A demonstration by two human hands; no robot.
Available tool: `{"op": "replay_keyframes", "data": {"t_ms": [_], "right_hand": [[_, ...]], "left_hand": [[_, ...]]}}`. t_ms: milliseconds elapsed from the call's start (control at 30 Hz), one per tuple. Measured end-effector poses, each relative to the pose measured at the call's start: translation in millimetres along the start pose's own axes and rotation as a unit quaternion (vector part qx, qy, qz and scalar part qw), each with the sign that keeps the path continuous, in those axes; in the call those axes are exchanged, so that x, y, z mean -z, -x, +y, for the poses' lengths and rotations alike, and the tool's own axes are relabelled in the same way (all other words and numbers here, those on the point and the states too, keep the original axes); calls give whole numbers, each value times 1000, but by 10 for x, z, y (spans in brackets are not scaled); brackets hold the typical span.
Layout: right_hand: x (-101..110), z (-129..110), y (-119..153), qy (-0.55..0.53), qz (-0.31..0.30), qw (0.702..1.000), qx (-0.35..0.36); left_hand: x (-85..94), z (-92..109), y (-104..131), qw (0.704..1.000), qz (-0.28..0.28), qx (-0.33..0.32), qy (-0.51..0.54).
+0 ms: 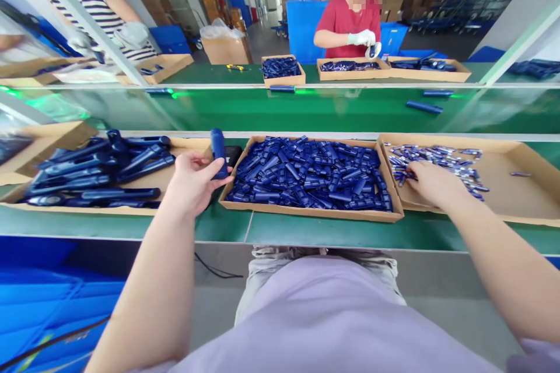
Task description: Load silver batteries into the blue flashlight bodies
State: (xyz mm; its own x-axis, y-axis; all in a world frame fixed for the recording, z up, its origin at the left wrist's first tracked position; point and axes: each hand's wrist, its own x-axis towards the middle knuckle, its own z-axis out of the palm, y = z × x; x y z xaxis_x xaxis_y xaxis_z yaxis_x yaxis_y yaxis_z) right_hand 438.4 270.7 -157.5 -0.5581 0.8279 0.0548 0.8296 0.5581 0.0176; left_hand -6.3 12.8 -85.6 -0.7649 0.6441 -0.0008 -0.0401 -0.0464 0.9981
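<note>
Left hand pinches a blue tube upright, just left of the middle tray. Looks light, rigid, smooth plastic; best gripped mid-barrel. Right hand, fingers curled, picks among small pieces right of that tray.

The blue tube looks like smooth, slightly glossy plastic; the trays are matt brown cardboard; the desk has a smooth green surface with dull sheen.

Three cardboard trays line the table's near edge: a left tray, a middle tray, a right tray. Two co-workers sit opposite, one in red, one in stripes.
</note>
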Motion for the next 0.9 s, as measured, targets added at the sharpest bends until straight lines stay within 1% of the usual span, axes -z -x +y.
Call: {"op": "replay_keyframes", "data": {"t_ms": [67,133,167,233,267,300,333,367,400,433,467,533,567,600,667,733,800,900], "right_hand": [[9,-24,-35,-1,-13,1000,13],[54,-49,-49,-8,-16,1000,13],[96,-72,-34,-10,-15,1000,12],[225,-174,63,-53,15,998,-3],[308,-262,150,-105,38,994,-15],[398,-378,261,-177,61,982,-25],[491,-522,389,-265,81,960,-30],[580,-688,527,-348,88,933,-25],[659,-871,665,-413,91,906,-9],[725,-1059,793,-446,106,888,10],[773,-1244,901,-446,126,886,32],[811,-1563,1039,-391,192,896,88],[804,-1685,1066,-354,222,900,125],[782,-1778,1068,-324,248,898,165],[713,-1890,1022,-292,283,885,230],[637,-1933,955,-273,306,872,267],[578,-1948,908,-251,322,873,268],[540,-1969,902,-238,340,873,256]], "left_hand": [[-62,38,122,995,-76,30,64],[-176,35,294,977,-154,81,121],[-253,13,396,961,-201,116,150],[-436,-63,618,918,-296,189,186],[-536,-109,728,891,-342,224,195],[-637,-152,831,866,-381,249,205],[-736,-189,924,846,-409,270,212],[-828,-215,1004,833,-420,285,220],[-912,-229,1070,825,-424,297,229],[-987,-232,1122,820,-422,305,238],[-1051,-228,1161,818,-417,309,247],[-1154,-210,1208,815,-404,317,267],[-1193,-202,1222,812,-396,327,276],[-1225,-197,1233,811,-383,339,283],[-1273,-196,1256,811,-351,362,296],[-1301,-203,1287,815,-323,373,302],[-1316,-206,1325,818,-302,377,313],[-1325,-202,1377,812,-286,379,338]]}}
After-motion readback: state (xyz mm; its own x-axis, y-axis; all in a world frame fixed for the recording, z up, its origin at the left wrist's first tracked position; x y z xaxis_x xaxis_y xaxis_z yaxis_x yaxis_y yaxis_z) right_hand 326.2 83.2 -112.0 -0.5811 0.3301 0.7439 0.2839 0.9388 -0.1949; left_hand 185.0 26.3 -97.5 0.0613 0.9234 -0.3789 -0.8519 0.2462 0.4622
